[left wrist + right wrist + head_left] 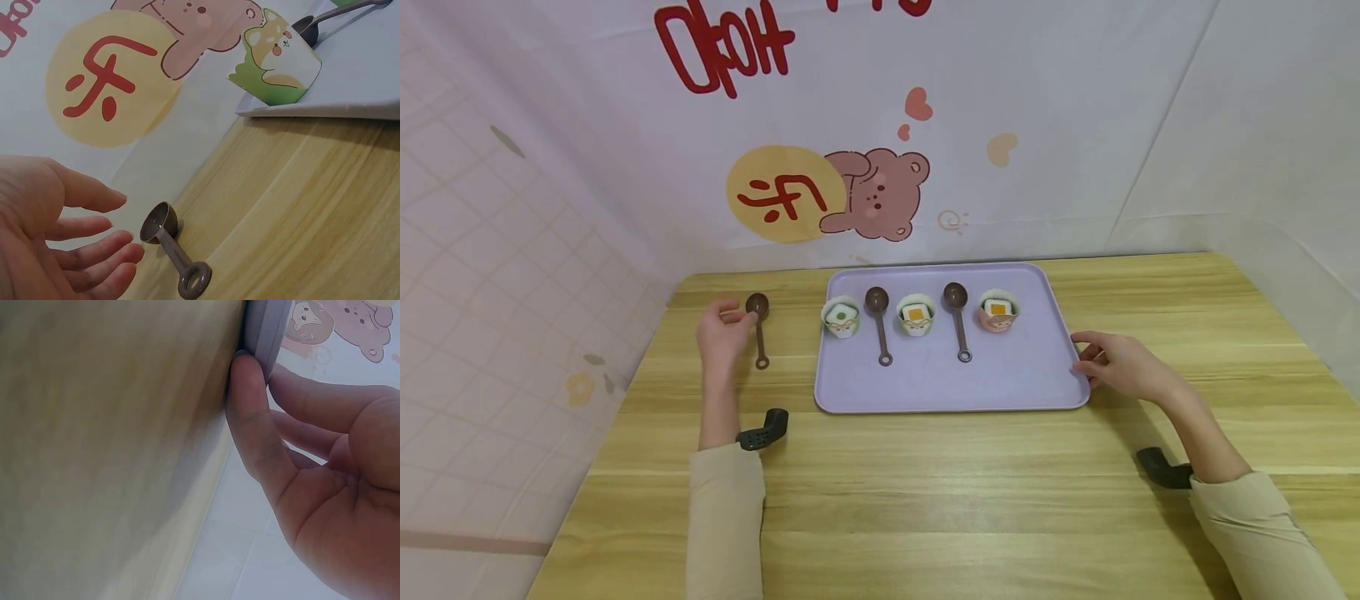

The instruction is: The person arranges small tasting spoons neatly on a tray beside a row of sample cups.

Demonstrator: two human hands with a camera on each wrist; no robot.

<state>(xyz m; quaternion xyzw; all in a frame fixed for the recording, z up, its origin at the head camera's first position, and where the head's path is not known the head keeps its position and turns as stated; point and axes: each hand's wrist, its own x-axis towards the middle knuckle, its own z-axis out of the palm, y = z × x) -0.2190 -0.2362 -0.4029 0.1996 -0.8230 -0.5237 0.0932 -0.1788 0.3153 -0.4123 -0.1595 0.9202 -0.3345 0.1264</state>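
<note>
My left hand (724, 331) is beside a brown measuring spoon (758, 308), which lies on the table left of the tray. In the left wrist view its fingers are loosely spread, with a gap between the fingertips and the spoon's round bowl (159, 222). My right hand (1123, 365) pinches the right rim of the lilac tray (880, 398) near its front corner. Close up, fingertips lie on both sides of the tray rim (264, 337). Three small paper cups, left (842, 327), middle (916, 325) and right (998, 320), and two more brown spoons alternate on the tray.
The wooden table (940, 492) carries everything. Behind it hangs a white cloth (1060, 150) printed with a bear and red characters, and more cloth closes off both sides. A dark wrist camera mount (763, 429) juts out from my left wrist.
</note>
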